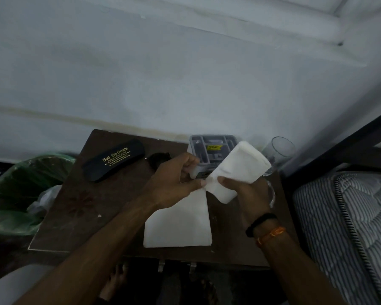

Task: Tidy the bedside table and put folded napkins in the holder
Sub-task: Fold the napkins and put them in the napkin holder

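Note:
A folded white napkin (238,170) is held above the dark brown bedside table (92,208). My right hand (249,194) grips its lower end from the right, and my left hand (176,181) pinches the same end with thumb and fingers. Under my hands a stack of flat white napkins (180,225) lies on the table. Behind the held napkin, at the table's back edge, stands a grey compartmented holder (209,146), partly hidden by the napkin and my left fingers.
A black spectacle case (113,160) lies at the table's back left, with a small dark object (160,160) beside it. A clear glass (278,153) stands at the back right. A green-lined bin (24,190) sits left of the table, a mattress (350,227) to the right.

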Available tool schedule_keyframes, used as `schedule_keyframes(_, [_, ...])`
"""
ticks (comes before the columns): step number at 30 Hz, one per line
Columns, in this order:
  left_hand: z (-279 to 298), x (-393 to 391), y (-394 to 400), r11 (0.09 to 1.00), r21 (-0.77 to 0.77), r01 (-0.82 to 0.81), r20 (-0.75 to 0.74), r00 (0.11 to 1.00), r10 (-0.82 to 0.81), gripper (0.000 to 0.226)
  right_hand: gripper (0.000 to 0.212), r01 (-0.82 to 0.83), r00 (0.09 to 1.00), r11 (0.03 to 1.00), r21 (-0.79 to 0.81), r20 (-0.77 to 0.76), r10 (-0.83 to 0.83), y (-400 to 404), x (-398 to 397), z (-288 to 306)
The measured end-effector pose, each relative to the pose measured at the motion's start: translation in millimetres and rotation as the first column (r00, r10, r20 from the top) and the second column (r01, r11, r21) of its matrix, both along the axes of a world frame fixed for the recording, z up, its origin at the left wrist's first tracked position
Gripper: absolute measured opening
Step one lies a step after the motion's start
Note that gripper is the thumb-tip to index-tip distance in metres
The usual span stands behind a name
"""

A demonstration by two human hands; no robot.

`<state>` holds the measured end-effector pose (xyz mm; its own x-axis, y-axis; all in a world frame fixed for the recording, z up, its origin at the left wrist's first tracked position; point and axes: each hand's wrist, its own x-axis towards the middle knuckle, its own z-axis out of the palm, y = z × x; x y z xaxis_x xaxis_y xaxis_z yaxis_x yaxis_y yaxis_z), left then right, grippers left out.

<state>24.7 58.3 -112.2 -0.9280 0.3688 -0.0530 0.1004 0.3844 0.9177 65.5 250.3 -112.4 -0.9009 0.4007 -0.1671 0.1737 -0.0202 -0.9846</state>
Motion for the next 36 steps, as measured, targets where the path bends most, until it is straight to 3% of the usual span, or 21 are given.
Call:
schedule_keyframes(3, [2, 5, 7, 0.994, 0.038, 0.104, 0.008, 0.995, -0.104, 0.049, 0.041, -0.147, 0.988, 0.982, -0.115, -0.072, 0.140, -9, -1, 18])
schedule_keyframes(6, [1, 8, 14, 0.990, 0.091, 0.110, -0.025, 0.994, -0.108, 0.034, 0.034, -0.217, 0.975, 0.961, -0.173, -0.086, 0.204, -14, -4, 21])
schedule_keyframes(12, [-5, 6, 19, 0.993, 0.109, 0.038, 0.024, 0.999, -0.041, 0.029, 0.045, -0.335, 0.941, 0.933, -0.131, -0.005, 0.337, 3, -12, 26])
schedule_keyframes(15, [-7, 3, 22, 0.999, 0.044, -0.012, -0.043, 0.999, 0.014, 0.023, 0.038, -0.386, 0.916, 0.916, -0.107, 0.070, 0.394, 21, -14, 26])
schedule_keyframes(17, [-7, 0, 25, 0.998, -0.053, -0.042, -0.193, 0.981, 0.031, 0.017, 0.038, -0.345, 0.935, 0.934, -0.097, 0.055, 0.351, 29, -15, 27])
schedule_keyframes(20, [-9, -6, 29, 0.991, -0.132, -0.005, -0.371, 0.927, -0.044, 0.031, 0.032, -0.195, 0.981, 0.975, -0.104, -0.027, 0.193, 37, -17, 31])
schedule_keyframes(23, [-16, -13, 31, 0.977, -0.212, 0.034, -0.356, 0.928, -0.110, 0.038, 0.022, -0.044, 0.991, 0.995, -0.094, -0.132, 0.032, 44, -24, 35])
schedule_keyframes(27, [-20, -16, 30, 0.944, -0.328, 0.040, -0.329, 0.932, -0.154, 0.048, 0.033, 0.063, 0.978, 0.994, -0.086, -0.195, -0.078, 47, -32, 36])
schedule_keyframes(36, [-11, -22, 10, 0.915, -0.404, -0.022, -0.362, 0.922, -0.138, 0.037, 0.034, 0.012, 0.971, 0.995, -0.101, -0.237, -0.035, 38, -58, 35])
